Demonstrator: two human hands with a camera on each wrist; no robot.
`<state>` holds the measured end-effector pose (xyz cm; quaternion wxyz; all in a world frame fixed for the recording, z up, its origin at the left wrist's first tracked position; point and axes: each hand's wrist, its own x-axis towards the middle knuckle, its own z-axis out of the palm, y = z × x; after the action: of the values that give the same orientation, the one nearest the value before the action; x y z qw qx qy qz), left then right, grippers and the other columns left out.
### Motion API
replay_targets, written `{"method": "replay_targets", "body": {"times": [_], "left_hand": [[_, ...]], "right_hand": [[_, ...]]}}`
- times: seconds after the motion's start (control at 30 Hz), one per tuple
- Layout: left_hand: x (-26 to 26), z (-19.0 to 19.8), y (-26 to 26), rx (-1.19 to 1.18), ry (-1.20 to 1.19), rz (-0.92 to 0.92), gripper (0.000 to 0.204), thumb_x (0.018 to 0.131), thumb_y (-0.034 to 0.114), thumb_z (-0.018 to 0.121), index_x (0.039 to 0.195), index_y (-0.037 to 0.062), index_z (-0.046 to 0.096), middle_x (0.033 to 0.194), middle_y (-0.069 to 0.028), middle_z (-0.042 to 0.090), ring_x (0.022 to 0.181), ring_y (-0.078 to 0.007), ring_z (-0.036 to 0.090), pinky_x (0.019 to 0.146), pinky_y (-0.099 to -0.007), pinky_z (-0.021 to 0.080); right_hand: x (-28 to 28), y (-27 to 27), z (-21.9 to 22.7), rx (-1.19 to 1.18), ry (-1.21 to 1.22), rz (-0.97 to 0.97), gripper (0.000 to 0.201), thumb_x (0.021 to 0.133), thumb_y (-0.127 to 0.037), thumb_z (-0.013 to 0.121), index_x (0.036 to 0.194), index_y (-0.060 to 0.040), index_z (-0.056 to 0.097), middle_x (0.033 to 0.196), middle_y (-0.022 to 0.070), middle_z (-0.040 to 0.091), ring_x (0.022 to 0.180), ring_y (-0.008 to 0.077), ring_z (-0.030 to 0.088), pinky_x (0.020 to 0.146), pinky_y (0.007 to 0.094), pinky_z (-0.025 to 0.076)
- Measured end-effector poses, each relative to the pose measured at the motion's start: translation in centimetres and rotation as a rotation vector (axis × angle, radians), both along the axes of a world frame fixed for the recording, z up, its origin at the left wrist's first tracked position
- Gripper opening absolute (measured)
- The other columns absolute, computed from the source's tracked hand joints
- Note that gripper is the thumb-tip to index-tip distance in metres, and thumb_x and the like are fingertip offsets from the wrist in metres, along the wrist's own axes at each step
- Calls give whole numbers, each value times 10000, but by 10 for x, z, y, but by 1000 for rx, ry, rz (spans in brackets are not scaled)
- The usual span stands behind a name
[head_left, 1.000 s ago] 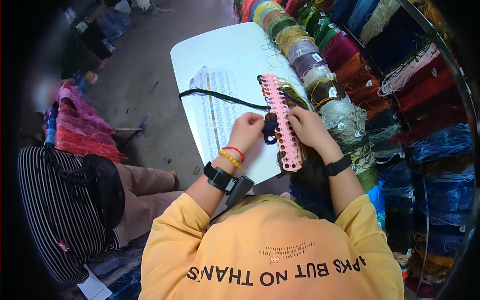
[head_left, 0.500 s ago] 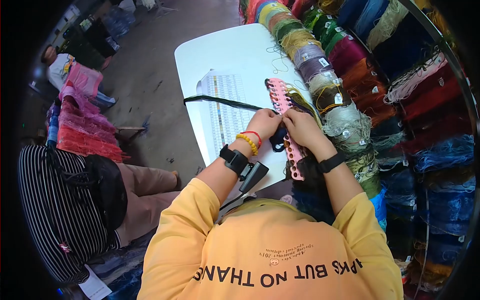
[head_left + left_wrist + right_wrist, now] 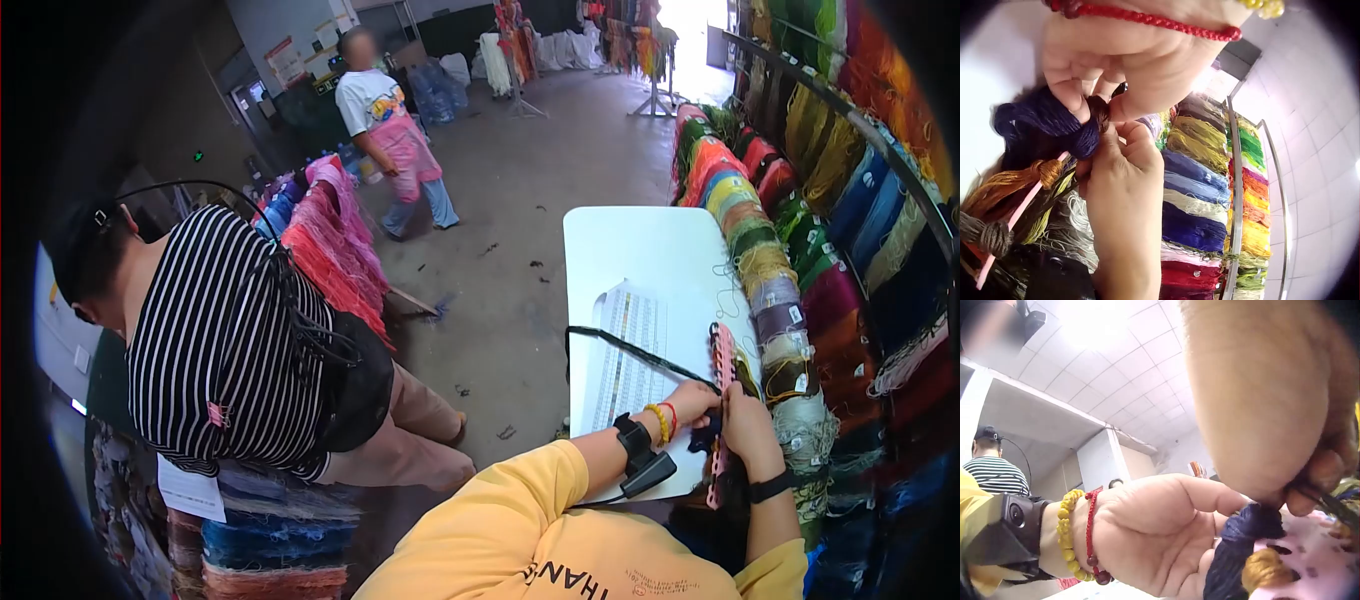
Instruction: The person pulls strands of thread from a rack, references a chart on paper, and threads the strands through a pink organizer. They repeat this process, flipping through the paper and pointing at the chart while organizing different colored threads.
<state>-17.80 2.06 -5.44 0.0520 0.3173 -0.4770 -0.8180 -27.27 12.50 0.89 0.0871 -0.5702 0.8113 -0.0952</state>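
A pink thread card with holes (image 3: 716, 480) stands edge-on over the white table in the head view. My left hand (image 3: 695, 402) is at its left side, my right hand (image 3: 748, 430) at its right. In the left wrist view, thumb and fingers of both hands meet and pinch at a dark brown thread knot (image 3: 1099, 112). A navy thread bundle (image 3: 1035, 125) hangs right beside it. Orange-brown thread (image 3: 1047, 174) and grey thread (image 3: 994, 237) are knotted along the card's edge. Close under my right palm in the right wrist view, dark strands (image 3: 1329, 503) pass by the curled fingers.
A printed colour chart (image 3: 630, 350) lies on the white table (image 3: 640, 235), crossed by a long dark thread skein (image 3: 640, 350). Labelled thread hanks (image 3: 775, 290) line the right side. A person in a striped top (image 3: 230, 340) stands at the left; another in a pink apron (image 3: 405, 155) is farther back.
My hands were apart at the card and have come together on it. The head view has swung left and up, bringing the person in the pink apron fully into sight.
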Motion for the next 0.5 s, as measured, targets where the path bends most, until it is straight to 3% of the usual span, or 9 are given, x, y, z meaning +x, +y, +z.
{"method": "replay_targets", "body": {"times": [0.13,0.37,0.5], "left_hand": [[2,4,0,94,-3,-8,137,858,182,576,817,60,621,698,2,583,520,-81,528,467,-205,444],[3,-3,-6,212,22,-69,131,888,147,534,893,49,622,782,-15,602,585,-92,552,507,-194,465],[0,-5,-7,207,20,-106,113,880,86,541,925,25,626,816,-40,619,624,-112,584,535,-205,484]], "right_hand": [[10,-1,10,66,74,-27,110,873,-103,480,900,-1,512,712,248,602,706,424,599,630,509,461],[-12,1,-12,-159,-111,-61,145,839,-131,555,835,12,577,749,240,609,759,431,591,673,489,466],[-15,0,-11,-58,-76,-99,167,812,-140,580,809,23,616,780,240,617,794,419,596,703,475,473]]}}
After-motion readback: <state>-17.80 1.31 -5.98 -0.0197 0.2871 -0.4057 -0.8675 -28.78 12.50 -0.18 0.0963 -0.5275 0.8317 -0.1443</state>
